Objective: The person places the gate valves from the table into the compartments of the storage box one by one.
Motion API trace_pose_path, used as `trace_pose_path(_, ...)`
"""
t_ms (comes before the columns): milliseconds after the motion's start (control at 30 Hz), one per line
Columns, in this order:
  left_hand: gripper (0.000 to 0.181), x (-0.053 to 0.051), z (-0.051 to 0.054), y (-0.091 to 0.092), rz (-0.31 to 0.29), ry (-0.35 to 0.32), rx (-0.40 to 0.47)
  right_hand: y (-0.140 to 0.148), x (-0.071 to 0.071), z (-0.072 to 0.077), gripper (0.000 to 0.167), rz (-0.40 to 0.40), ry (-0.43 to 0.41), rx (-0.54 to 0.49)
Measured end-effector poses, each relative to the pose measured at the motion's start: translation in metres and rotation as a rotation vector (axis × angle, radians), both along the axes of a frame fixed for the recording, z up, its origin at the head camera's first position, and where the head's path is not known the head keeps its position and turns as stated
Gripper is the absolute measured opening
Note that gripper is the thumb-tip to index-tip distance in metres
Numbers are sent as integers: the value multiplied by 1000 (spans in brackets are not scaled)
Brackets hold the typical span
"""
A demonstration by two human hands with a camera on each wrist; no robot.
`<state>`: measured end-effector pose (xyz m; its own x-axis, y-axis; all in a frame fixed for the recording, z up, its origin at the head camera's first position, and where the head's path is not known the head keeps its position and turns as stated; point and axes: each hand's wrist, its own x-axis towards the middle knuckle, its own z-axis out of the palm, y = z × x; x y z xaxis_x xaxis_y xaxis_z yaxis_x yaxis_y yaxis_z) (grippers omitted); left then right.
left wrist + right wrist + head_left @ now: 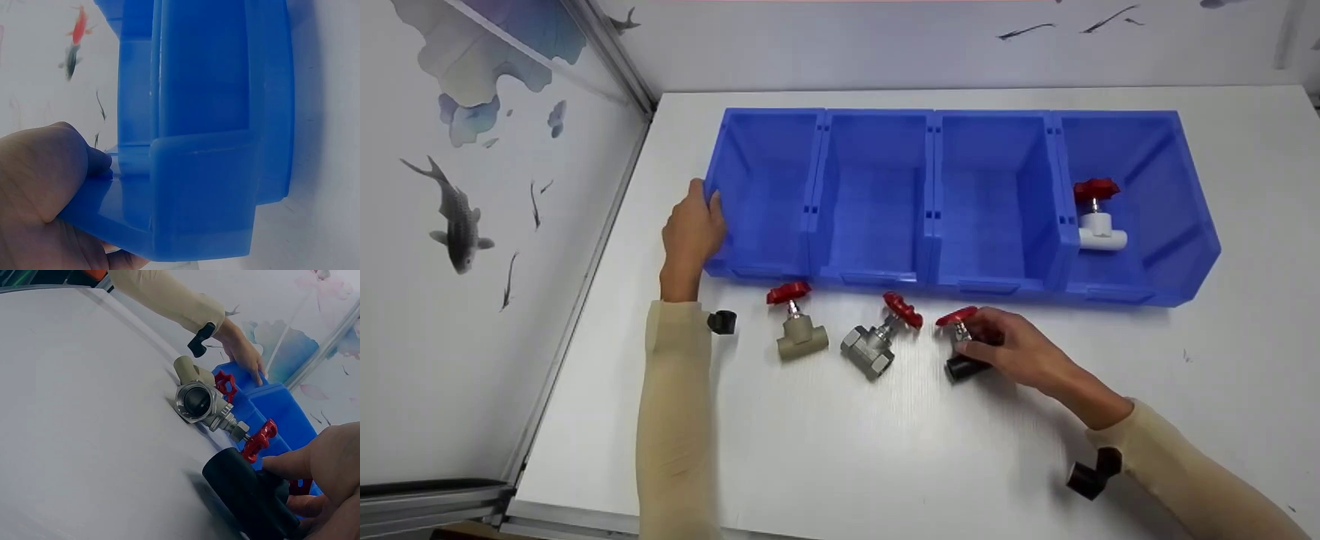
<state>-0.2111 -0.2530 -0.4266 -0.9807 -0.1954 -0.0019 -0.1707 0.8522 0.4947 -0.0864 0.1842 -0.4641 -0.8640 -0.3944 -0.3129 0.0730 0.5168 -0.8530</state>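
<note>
The right hand (pixel 1016 351) pinches a black valve (pixel 964 366) with a red handwheel, in front of the third compartment; in the right wrist view, thumb and fingers hold the black body (pixel 242 489). The left hand (pixel 691 229) grips the left wall of the blue bin row (pixel 757 274), its thumb over the edge, as the left wrist view also shows (pixel 50 185). Between the hands lie a beige valve (pixel 802 337) and a silver metal valve (pixel 870 350), both with red handwheels. A white valve (pixel 1099 229) with a red handwheel sits inside the rightmost compartment.
Four blue compartments stand side by side at the back of the white table (pixel 840 450). A wall panel (pixel 547 225) with painted fish rises along the left edge, and another wall (pixel 885 45) stands behind the bins. Small black devices are worn at both wrists.
</note>
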Motion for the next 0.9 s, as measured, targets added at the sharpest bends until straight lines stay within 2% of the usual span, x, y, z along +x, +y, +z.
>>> trace_pose_path(367, 40, 1, -2, -1, -4, 7, 10, 2, -2, 5, 36, -23, -33, -1)
trace_pose_path(600, 41, 1, -2, -2, -14, 7, 17, 4, -2, 9, 40, -27, -16, 1)
trace_pose_path(900, 39, 0, -3, -3, -27, 29, 11, 7, -4, 23, 46, -55, -57, 19)
